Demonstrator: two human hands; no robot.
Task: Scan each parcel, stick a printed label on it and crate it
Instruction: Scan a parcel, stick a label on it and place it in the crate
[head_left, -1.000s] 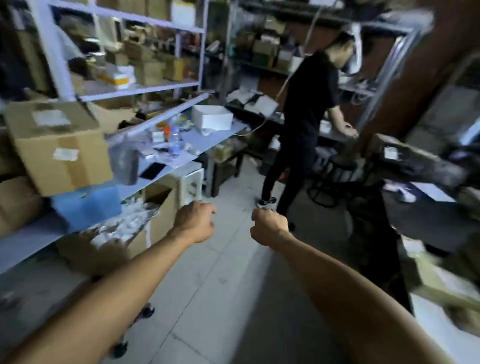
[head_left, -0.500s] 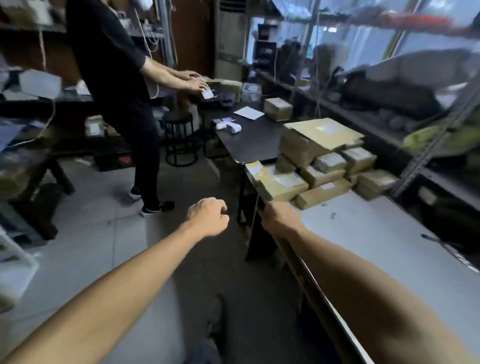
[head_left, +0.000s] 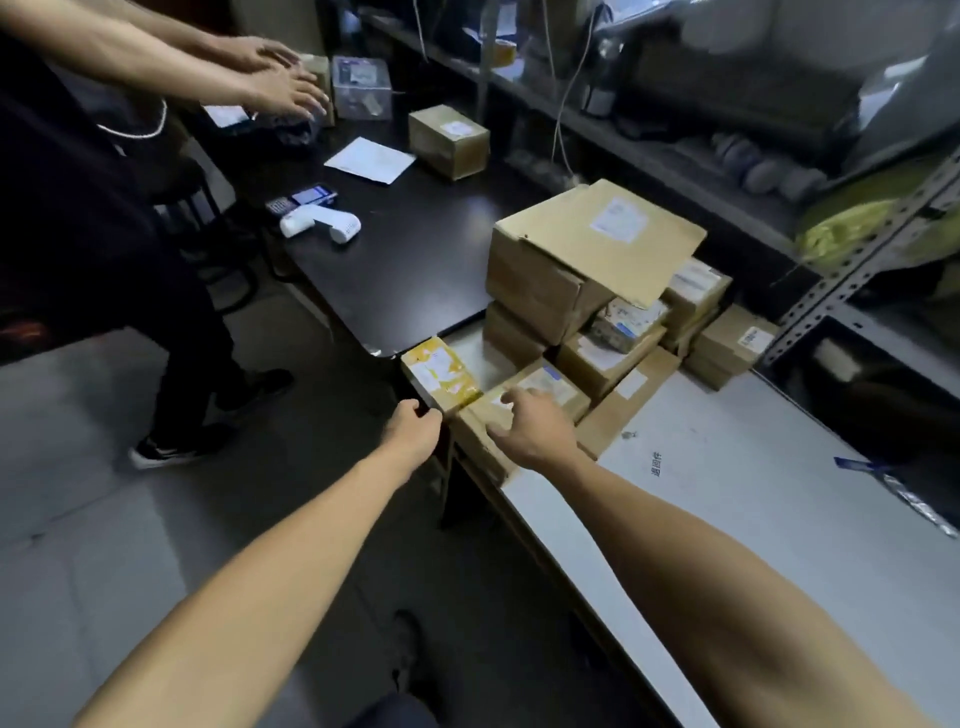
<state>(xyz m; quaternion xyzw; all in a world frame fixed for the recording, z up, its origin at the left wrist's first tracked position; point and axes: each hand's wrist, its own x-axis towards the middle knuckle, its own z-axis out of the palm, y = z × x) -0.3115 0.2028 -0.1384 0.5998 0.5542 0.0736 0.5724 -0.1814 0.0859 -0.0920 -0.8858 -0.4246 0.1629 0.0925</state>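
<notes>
Cardboard parcels (head_left: 597, 270) sit heaped at centre frame where the pale surface (head_left: 753, 509) meets the dark one, within reach. The right hand (head_left: 535, 428) rests spread on the nearest parcel (head_left: 519, 410), likely choosing it; the left hand (head_left: 413, 428) hangs loosely curled beside it, empty.

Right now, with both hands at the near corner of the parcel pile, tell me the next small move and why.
Probably close both hands on the nearest brown parcel and lift it off the white table. The right hand already rests on its top with fingers spread, and the left hand sits curled at its near-left corner beside the yellow parcel. Nothing is stacked on it.
</notes>
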